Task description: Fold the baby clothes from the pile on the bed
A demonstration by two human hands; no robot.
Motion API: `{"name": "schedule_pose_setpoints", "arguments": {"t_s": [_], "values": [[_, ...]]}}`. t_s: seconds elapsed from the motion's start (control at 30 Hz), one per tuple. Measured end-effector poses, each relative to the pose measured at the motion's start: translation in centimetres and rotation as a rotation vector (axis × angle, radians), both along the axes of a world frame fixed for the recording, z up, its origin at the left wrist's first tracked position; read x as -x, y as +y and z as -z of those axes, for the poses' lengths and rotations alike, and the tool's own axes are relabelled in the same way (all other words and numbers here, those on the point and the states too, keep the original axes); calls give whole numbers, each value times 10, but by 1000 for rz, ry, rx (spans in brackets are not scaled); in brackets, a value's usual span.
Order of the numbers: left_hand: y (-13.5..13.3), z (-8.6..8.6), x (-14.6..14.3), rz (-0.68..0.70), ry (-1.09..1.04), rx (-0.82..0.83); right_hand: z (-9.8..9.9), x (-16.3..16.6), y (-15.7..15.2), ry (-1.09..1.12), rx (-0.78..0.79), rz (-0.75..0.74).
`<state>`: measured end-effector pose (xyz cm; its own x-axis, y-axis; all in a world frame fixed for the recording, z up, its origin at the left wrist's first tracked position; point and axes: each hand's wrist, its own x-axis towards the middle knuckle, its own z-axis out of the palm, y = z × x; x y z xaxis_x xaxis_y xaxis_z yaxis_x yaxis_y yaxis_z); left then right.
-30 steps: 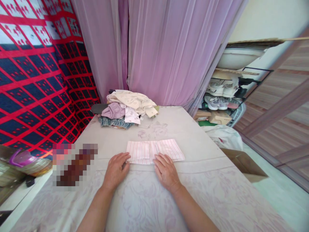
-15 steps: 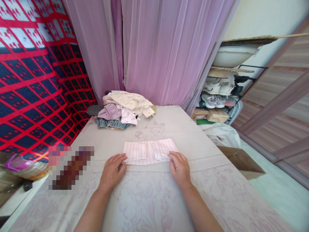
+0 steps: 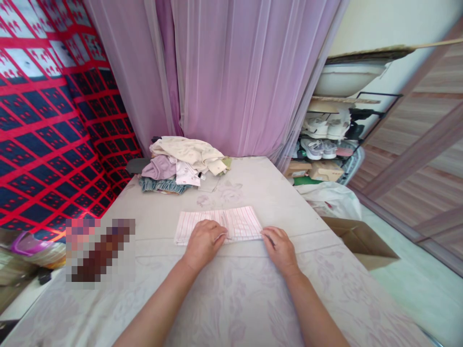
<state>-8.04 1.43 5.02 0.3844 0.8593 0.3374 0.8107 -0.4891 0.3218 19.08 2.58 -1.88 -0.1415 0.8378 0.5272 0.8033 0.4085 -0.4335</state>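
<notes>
A folded pink-and-white striped cloth (image 3: 238, 222) lies flat on the table covered with a pale flowered sheet (image 3: 231, 294). My left hand (image 3: 203, 242) rests palm down on the middle of the cloth's near edge, fingers curled a little. My right hand (image 3: 279, 248) sits at the cloth's right near corner, its fingers bent and touching the edge. Both forearms reach in from the bottom of the view.
A heap of loose clothes (image 3: 183, 164) lies at the table's far left. Pink curtains (image 3: 231, 72) hang behind. A red-and-blue patterned cloth (image 3: 47, 120) covers the left. On the right are a shoe rack (image 3: 325, 140), a white bag (image 3: 333, 200) and a cardboard box (image 3: 361, 241).
My left hand moved from the cloth's left end to its middle. My right hand slid from the middle to the right corner. The view shifted slightly right.
</notes>
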Motion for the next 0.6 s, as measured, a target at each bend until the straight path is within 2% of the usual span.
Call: {"name": "schedule_pose_setpoints", "arguments": {"t_s": [0.07, 0.17, 0.37, 0.6], "values": [[9, 1, -21, 36, 59, 32, 0, 0, 0, 13, -1, 2], [20, 6, -35, 85, 163, 62, 0, 0, 1, 30, 2, -1], [29, 4, -41, 62, 333, 71, 1, 0, 2, 63, 31, -6], [33, 2, -48, 54, 435, -38, -2, 3, 2, 31, 23, -25]]}}
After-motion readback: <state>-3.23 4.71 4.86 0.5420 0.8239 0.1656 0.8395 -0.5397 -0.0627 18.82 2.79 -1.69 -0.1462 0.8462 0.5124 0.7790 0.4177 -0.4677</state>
